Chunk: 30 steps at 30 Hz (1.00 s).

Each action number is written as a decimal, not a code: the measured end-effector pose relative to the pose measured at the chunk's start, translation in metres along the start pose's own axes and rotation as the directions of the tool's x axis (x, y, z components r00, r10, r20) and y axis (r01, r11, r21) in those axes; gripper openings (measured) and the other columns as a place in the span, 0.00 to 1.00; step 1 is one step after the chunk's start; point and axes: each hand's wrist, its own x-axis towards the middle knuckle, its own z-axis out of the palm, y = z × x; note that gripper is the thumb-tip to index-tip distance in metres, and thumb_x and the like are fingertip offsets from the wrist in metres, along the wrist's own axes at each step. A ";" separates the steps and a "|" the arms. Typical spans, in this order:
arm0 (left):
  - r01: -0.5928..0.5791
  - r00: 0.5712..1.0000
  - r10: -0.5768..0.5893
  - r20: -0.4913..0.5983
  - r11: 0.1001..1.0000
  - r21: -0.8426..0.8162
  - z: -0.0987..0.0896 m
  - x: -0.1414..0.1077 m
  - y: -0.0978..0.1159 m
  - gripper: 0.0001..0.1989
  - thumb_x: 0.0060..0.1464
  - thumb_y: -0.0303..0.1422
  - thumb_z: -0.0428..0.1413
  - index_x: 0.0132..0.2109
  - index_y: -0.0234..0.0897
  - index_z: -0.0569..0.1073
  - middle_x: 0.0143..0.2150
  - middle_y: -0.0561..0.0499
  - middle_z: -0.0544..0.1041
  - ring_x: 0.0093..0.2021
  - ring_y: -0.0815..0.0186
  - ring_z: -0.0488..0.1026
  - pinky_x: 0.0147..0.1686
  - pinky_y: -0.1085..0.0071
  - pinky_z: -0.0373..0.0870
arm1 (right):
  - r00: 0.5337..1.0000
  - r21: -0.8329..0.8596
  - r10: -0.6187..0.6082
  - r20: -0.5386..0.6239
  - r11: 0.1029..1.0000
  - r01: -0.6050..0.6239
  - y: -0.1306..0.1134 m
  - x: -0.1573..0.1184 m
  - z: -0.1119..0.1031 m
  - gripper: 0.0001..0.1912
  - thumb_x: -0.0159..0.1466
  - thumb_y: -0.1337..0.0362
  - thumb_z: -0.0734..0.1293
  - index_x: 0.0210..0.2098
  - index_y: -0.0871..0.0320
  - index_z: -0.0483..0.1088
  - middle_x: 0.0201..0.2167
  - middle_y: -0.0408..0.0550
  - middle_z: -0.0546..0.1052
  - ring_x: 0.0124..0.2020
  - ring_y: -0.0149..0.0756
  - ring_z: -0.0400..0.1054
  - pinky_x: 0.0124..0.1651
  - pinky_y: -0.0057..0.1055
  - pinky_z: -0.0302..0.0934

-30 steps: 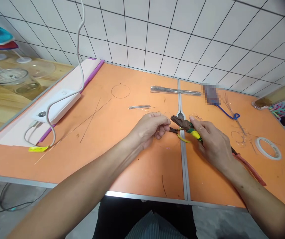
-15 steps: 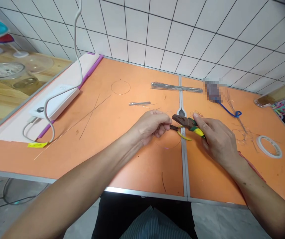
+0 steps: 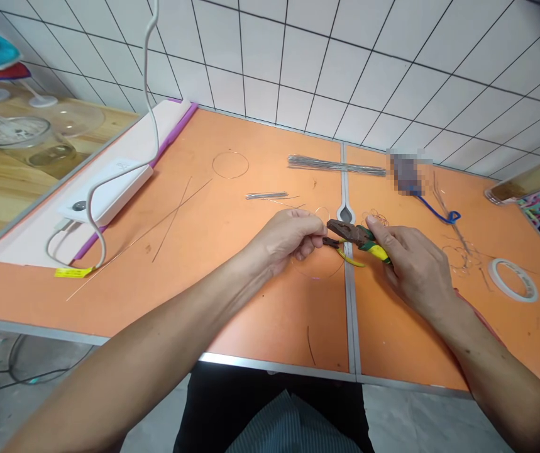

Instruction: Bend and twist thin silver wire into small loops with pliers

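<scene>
My left hand (image 3: 293, 234) is closed in a pinch near the middle of the orange table, holding a thin wire whose fine loop (image 3: 322, 211) shows just above the fingertips. My right hand (image 3: 413, 261) grips combination pliers (image 3: 357, 234) with green and yellow handles and rusty jaws. The jaws point left, close beside my left fingertips; whether they touch the wire I cannot tell. Below them lies a smaller tool with dark jaws and yellow handles (image 3: 352, 259), partly hidden. A larger fine wire ring (image 3: 315, 278) with a pinkish bit curves beneath my left hand.
Bundles of straight wire (image 3: 336, 165) and short wire (image 3: 266, 195) lie behind my hands. A wire ring (image 3: 231, 165) and long wires are at left, near a white box (image 3: 109, 189) with a cable. A tape roll (image 3: 513, 280), tangled wire and a blue cord (image 3: 432, 209) are at right.
The small wire loop above my left fingertips now shows more clearly. Both hands and the pliers hold almost the same place; the whole view has shifted slightly.
</scene>
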 end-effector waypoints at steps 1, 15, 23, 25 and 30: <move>-0.004 1.000 0.004 0.002 1.000 0.004 0.000 0.000 0.000 0.07 0.43 0.31 0.61 0.21 0.37 0.73 0.21 0.52 0.72 0.17 0.75 0.61 0.17 0.73 0.50 | 1.000 -0.008 0.006 0.009 1.000 -0.006 0.000 0.000 0.000 0.44 0.72 0.77 0.63 0.84 0.50 0.54 0.48 0.54 0.85 0.45 0.49 0.79 0.39 0.39 0.63; -0.221 0.967 0.232 -0.105 0.969 0.107 0.009 -0.007 -0.005 0.03 0.51 0.29 0.65 0.32 0.37 0.78 0.28 0.54 0.77 0.20 0.75 0.67 0.20 0.75 0.62 | 0.977 0.151 0.132 0.165 0.976 -0.157 -0.009 -0.006 0.002 0.38 0.73 0.72 0.64 0.80 0.53 0.59 0.50 0.56 0.82 0.41 0.47 0.78 0.34 0.35 0.63; -0.214 0.959 0.238 -0.156 0.965 0.152 0.011 -0.009 -0.006 0.04 0.51 0.29 0.62 0.29 0.37 0.76 0.25 0.55 0.74 0.20 0.74 0.65 0.21 0.75 0.57 | 0.969 0.172 0.151 0.194 0.968 -0.185 -0.016 -0.006 0.002 0.39 0.74 0.67 0.65 0.83 0.52 0.57 0.49 0.57 0.82 0.43 0.51 0.78 0.35 0.38 0.67; -0.223 0.955 0.247 -0.165 0.964 0.147 0.011 -0.008 -0.008 0.05 0.51 0.29 0.62 0.28 0.37 0.76 0.24 0.55 0.74 0.20 0.74 0.65 0.21 0.75 0.57 | 0.972 0.133 0.144 0.188 0.976 -0.170 -0.018 -0.005 0.001 0.40 0.73 0.70 0.64 0.83 0.51 0.56 0.48 0.56 0.81 0.41 0.49 0.78 0.33 0.37 0.64; -0.235 0.953 0.251 -0.167 0.965 0.113 0.010 -0.006 -0.013 0.05 0.50 0.28 0.61 0.28 0.38 0.75 0.24 0.56 0.74 0.20 0.74 0.65 0.21 0.75 0.59 | 0.976 0.015 0.140 0.165 0.989 -0.144 -0.020 -0.006 -0.001 0.43 0.72 0.72 0.65 0.84 0.52 0.54 0.43 0.53 0.79 0.35 0.46 0.74 0.30 0.36 0.59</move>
